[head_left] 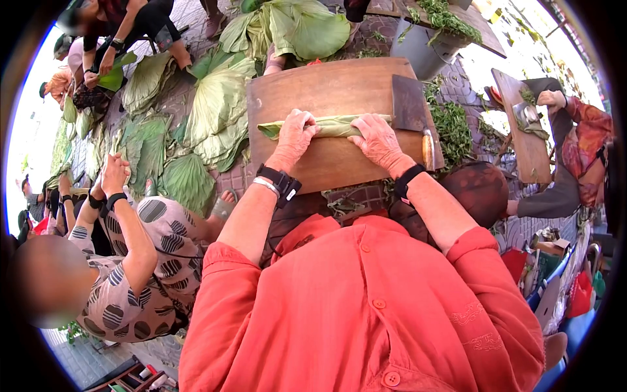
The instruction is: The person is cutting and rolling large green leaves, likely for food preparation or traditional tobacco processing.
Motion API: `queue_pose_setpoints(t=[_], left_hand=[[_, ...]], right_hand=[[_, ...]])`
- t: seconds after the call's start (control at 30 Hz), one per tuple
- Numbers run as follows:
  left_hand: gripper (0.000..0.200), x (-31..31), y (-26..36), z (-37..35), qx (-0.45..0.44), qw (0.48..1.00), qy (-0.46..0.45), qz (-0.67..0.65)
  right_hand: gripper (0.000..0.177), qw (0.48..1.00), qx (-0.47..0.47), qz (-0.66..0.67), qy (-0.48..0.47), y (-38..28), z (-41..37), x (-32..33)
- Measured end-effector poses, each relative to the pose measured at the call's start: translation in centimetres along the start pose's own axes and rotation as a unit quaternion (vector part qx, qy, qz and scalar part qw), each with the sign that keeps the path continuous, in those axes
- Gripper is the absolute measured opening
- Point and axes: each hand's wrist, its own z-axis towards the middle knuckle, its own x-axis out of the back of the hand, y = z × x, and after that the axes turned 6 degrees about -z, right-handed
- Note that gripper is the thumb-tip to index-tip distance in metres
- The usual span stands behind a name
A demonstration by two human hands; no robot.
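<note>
A long rolled green leaf (334, 126) lies across the wooden board (320, 88) in front of me. My left hand (295, 138) is closed on the roll left of its middle, with the leafy end sticking out beyond it. Farther right, my right hand (377, 140) presses its curled fingers on the same roll. A cleaver (409, 104) with a broad dark blade rests on the board's right side, close to my right hand. Its light wooden handle points toward me.
Large flat leaves (219, 114) are spread over the paving to the left. A grey bucket (424, 52) with shredded greens stands behind the board, and more cut greens (450, 127) lie right. A seated person (147, 261) is close on my left; another, with a board (522, 130), sits right.
</note>
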Motion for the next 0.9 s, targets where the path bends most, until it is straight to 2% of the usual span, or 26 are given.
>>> queue_pose_setpoints(t=[0.13,0.23,0.33,0.43,0.73,0.83,0.9], left_hand=[[0.011,0.3,0.0,-0.8,-0.033,0.999,0.011,-0.041],[0.014,0.8,0.1,-1.6,-0.122,0.987,0.026,0.099],[0.022,2.0,1.7,-2.6,-0.170,0.974,0.017,0.146],[0.023,2.9,2.1,-2.6,-0.208,0.943,0.006,0.259],[0.015,2.8,-0.2,-1.2,-0.121,0.966,-0.018,0.228],[0.013,3.1,-0.3,-0.5,-0.072,0.969,-0.058,0.230],[0.013,2.9,-0.2,-0.3,-0.070,0.971,-0.040,0.226]], right_hand=[[0.021,1.000,-0.007,0.000,-0.026,0.2,0.1,-0.3],[0.017,0.998,-0.033,0.010,-0.043,0.4,0.4,-0.6],[0.015,0.997,-0.054,0.024,-0.052,0.7,0.6,-0.7],[0.014,0.995,-0.066,0.038,-0.062,0.8,0.8,-0.6],[0.014,0.985,-0.124,0.093,-0.075,1.5,1.1,-0.8],[0.013,0.979,-0.151,0.108,-0.085,1.6,1.4,-0.8],[0.013,0.977,-0.160,0.111,-0.090,1.7,1.5,-0.8]])
